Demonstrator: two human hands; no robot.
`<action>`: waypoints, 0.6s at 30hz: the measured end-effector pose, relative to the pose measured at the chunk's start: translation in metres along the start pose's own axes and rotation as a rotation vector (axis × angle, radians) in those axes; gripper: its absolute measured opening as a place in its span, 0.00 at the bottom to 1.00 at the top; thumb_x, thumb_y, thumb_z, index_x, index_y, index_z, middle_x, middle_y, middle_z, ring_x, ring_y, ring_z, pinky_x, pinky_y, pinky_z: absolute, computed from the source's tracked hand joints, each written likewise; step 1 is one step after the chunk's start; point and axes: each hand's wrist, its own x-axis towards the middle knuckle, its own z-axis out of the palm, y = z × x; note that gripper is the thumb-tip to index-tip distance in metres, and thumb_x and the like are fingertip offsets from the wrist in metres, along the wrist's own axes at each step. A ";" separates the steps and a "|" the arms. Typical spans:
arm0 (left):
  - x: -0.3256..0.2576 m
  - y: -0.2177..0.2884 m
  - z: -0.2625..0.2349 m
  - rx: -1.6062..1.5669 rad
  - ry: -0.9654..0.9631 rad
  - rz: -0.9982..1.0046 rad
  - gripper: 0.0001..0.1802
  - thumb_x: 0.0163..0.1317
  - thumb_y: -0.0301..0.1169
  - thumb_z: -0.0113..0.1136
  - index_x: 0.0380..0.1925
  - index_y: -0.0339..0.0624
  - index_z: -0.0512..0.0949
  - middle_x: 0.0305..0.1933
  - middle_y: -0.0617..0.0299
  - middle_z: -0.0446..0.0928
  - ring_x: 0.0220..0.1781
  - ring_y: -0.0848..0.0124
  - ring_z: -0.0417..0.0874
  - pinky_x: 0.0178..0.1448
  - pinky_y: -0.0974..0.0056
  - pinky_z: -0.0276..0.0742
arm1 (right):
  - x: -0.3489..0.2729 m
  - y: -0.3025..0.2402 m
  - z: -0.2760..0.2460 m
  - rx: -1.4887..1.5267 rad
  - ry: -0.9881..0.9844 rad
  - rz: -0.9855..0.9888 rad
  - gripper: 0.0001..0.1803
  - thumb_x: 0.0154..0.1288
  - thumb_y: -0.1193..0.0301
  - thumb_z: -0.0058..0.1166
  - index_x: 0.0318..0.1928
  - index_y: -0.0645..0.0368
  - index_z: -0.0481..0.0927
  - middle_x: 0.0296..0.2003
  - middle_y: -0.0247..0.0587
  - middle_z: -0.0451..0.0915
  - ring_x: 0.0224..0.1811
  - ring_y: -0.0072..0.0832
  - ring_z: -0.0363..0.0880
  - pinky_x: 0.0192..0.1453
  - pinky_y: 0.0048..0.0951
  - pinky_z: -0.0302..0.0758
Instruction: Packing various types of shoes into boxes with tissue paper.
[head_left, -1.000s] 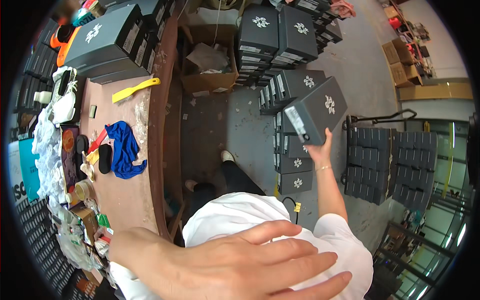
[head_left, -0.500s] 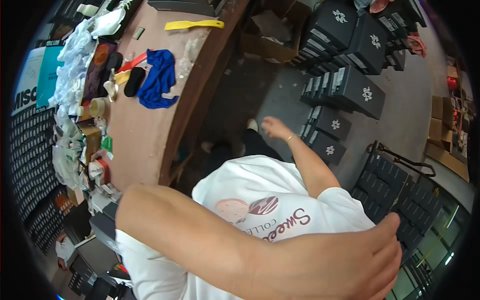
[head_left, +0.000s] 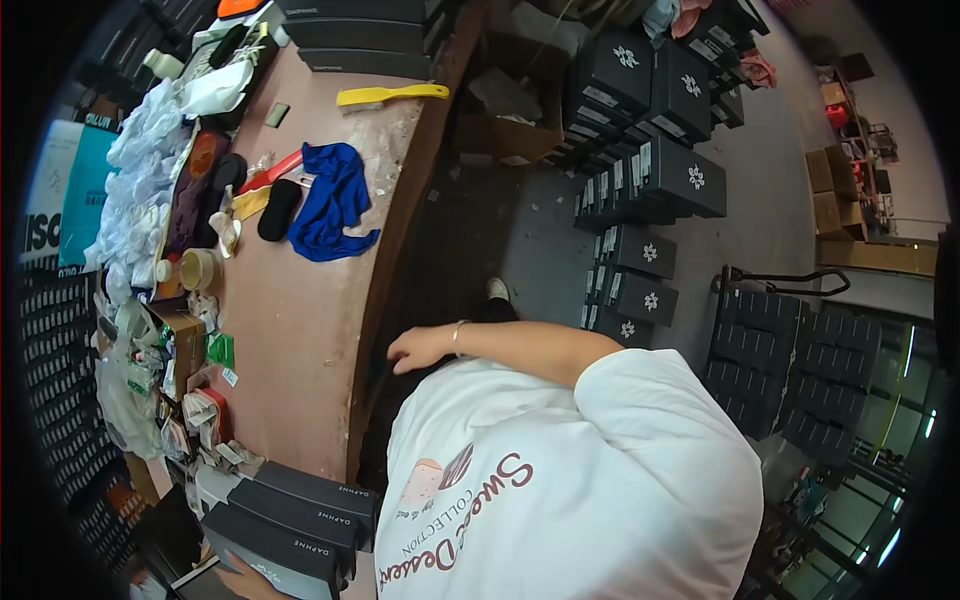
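Observation:
At the lower left my left hand (head_left: 250, 582), partly cut off by the picture's edge, grips the end of a dark grey shoe box (head_left: 262, 545). Two similar boxes (head_left: 325, 495) lie right beyond it at the near end of the workbench (head_left: 290, 370). My right hand (head_left: 420, 348), a thin bracelet at its wrist, hangs in front of my white shirt beside the bench edge. Its fingers are loosely apart and nothing is in them. A blue cloth (head_left: 335, 205), a black oval pad (head_left: 279, 211) and a yellow shoehorn (head_left: 392, 95) lie further up the bench.
Crumpled white paper (head_left: 140, 190), tape (head_left: 198, 269) and plastic bags line the bench's left side. Dark shoe boxes (head_left: 685, 180) are stacked on the floor at right, near a loaded hand cart (head_left: 755, 345). An open carton (head_left: 510, 140) stands past the bench.
My left arm has swung from across my chest over to the boxes at the lower left. My right hand has moved left and closer to the bench. The view has shifted.

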 end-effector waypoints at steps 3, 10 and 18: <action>-0.032 -0.057 0.052 -0.189 -0.175 -0.230 0.40 0.64 0.56 0.50 0.56 0.25 0.68 0.48 0.38 0.76 0.50 0.46 0.78 0.55 0.54 0.72 | 0.067 -0.079 0.045 -0.029 -0.192 -0.258 0.23 0.63 0.57 0.52 0.44 0.67 0.79 0.40 0.55 0.81 0.42 0.44 0.80 0.47 0.38 0.75; -0.016 -0.063 0.051 -0.552 -0.394 -0.589 0.37 0.62 0.57 0.52 0.57 0.34 0.70 0.50 0.46 0.76 0.48 0.60 0.80 0.47 0.62 0.76 | 0.157 -0.170 0.129 0.206 -0.237 -0.410 0.30 0.65 0.51 0.49 0.52 0.68 0.73 0.45 0.56 0.79 0.46 0.45 0.78 0.50 0.38 0.74; -0.061 0.050 0.037 -1.408 -0.547 -0.751 0.34 0.63 0.52 0.54 0.60 0.38 0.68 0.55 0.49 0.74 0.48 0.64 0.79 0.43 0.65 0.77 | 0.143 -0.190 0.119 0.676 -0.308 -0.188 0.51 0.58 0.45 0.55 0.68 0.68 0.49 0.63 0.63 0.61 0.67 0.48 0.59 0.69 0.35 0.58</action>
